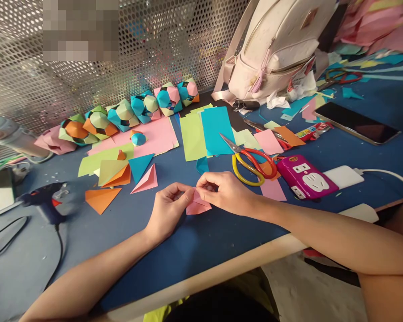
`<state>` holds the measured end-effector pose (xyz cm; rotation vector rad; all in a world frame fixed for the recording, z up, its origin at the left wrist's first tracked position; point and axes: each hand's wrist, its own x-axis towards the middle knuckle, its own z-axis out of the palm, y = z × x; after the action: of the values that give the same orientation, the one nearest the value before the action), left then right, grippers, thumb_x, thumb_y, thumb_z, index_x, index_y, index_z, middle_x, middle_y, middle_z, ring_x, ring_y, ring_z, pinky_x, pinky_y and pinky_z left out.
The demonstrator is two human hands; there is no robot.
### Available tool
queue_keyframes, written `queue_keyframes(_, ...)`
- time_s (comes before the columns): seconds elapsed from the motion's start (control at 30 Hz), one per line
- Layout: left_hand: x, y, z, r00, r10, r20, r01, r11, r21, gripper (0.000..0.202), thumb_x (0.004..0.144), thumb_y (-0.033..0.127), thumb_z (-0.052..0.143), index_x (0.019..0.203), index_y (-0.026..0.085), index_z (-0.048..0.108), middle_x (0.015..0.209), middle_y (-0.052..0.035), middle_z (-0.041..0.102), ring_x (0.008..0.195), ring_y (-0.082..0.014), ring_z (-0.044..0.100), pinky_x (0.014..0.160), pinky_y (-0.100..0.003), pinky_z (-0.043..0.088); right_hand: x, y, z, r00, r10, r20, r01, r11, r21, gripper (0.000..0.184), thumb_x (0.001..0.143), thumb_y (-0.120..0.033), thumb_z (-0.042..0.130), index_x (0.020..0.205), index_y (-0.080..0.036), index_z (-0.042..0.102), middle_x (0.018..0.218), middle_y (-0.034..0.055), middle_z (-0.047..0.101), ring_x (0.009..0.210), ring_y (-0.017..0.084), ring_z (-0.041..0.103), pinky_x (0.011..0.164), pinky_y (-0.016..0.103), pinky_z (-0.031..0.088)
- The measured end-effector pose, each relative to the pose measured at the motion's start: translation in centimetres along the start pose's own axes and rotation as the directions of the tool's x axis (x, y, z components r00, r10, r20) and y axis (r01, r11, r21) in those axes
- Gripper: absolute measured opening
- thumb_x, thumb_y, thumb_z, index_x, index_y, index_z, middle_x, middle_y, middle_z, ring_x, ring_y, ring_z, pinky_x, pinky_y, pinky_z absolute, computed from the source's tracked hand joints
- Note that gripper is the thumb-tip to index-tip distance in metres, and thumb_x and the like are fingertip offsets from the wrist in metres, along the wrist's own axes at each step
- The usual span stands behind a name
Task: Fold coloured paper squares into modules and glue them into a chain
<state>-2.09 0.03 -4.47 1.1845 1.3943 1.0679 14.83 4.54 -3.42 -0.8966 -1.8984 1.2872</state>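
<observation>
Pink paper [197,206]: flat on table [127,232], between both hands, long axis left-right. Left hand [169,210] pinches left edge; right hand [223,191] pinches top.

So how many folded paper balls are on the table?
6 paper balls, in a row by the mesh wall: first, second, third, fourth, fifth, sixth. A pink heap at its left end may be another.
</observation>
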Motion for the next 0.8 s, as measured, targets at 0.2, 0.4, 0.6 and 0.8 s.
queue_keyframes(0.2,-0.13,0.08,0.00,1.000,0.006,-0.009,-0.005,0.998,0.069,0.020,0.078,0.036,0.067,0.073,0.017,0.069,0.070,0.0003,0.065,0.065,-0.0110,0.052,0.064,-0.022,0.041,0.05,0.28,0.22,0.999,0.025,-0.025,-0.024,1.000,0.020,0.007,0.074,-0.016,0.053,0.067,-0.017,0.053,0.058,-0.0040,0.053,0.054,0.008,0.047,0.050,0.019,0.038)
queue_keyframes(0.4,0.23,-0.09,0.03,1.000,-0.024,-0.019,0.024,1.000,-0.004,0.024,0.080,0.039,0.064,0.074,0.017,0.068,0.064,0.0028,0.058,0.059,-0.0095,0.045,0.058,-0.022,0.037,0.14,0.52,0.15,0.997,0.056,-0.045,-0.053,0.996,0.065,0.007,0.073,-0.015,0.054,0.066,-0.017,0.053,0.057,-0.0049,0.051,0.053,0.007,0.046,0.050,0.018,0.037)
queue_keyframes(0.6,0.18,-0.20,0.02,1.000,-0.009,-0.010,0.009,1.000,-0.008,0.023,0.078,0.038,0.066,0.071,0.016,0.066,0.064,0.0022,0.058,0.059,-0.0092,0.045,0.058,-0.022,0.037,0.15,0.32,0.06,0.996,0.083,-0.029,-0.081,0.993,0.088,0.004,0.072,-0.015,0.054,0.069,-0.016,0.055,0.060,-0.0042,0.053,0.055,0.007,0.047,0.050,0.018,0.039)
queue_keyframes(0.8,0.13,-0.17,0.07,0.999,-0.027,-0.020,0.027,1.000,0.001,0.023,0.076,0.038,0.067,0.071,0.016,0.067,0.065,0.0011,0.060,0.058,-0.0095,0.047,0.057,-0.022,0.038,0.09,0.09,-0.13,0.992,0.124,0.013,-0.125,0.985,0.116,0.003,0.074,-0.017,0.055,0.072,-0.016,0.057,0.062,-0.0031,0.055,0.057,0.008,0.048,0.051,0.019,0.040)
